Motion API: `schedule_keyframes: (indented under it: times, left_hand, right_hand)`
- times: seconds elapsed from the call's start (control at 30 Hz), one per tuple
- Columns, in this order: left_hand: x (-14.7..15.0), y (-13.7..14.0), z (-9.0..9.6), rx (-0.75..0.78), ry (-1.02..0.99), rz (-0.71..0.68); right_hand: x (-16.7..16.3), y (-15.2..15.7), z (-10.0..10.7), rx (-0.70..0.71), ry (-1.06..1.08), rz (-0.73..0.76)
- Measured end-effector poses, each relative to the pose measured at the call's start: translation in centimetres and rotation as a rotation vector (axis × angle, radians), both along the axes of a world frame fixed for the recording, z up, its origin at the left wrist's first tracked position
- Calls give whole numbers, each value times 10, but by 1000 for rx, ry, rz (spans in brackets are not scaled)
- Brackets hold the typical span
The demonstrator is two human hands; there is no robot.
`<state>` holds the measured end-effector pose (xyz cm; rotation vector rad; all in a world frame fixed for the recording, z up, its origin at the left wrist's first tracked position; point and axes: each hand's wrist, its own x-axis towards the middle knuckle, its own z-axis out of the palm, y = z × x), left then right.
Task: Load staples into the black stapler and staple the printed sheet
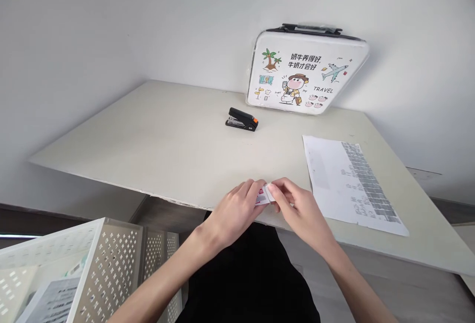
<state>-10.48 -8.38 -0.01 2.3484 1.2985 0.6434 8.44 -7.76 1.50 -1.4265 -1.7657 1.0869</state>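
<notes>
Near the table's front edge, a small white box [262,196] with pink and purple print is between my two hands. My left hand [237,209] is closed around its left part, fingers curled over the top. My right hand [297,204] pinches its right end between thumb and fingers. Much of the box is covered by my fingers, so its contents cannot be seen. Beyond my hands lies a black stapler [242,119] with an orange part at its right end, its jaw pointing left.
A white case [308,73] with cartoon prints leans against the wall at the back. To the right lies a printed paper sheet [330,179]. White perforated baskets [111,258] stand below the table at the left, one holding papers [55,298].
</notes>
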Motion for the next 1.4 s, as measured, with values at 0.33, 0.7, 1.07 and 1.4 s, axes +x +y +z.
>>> schedule_keyframes:
  times: [0.33,0.7,1.07,1.4]
  left_hand:
    - [-5,33,-22,112,140,-71]
    - [-13,39,-33,177,20,-93]
    - [-9,34,-31,204,65,-72]
    - [-11,34,-33,207,32,-78]
  right_hand:
    - [12,21,-23,-77,-66,-60]
    - [18,28,-27,24,-151,-8]
    - [11,24,-36,400,-441,-43]
    - [19,27,-19,304,-376,61]
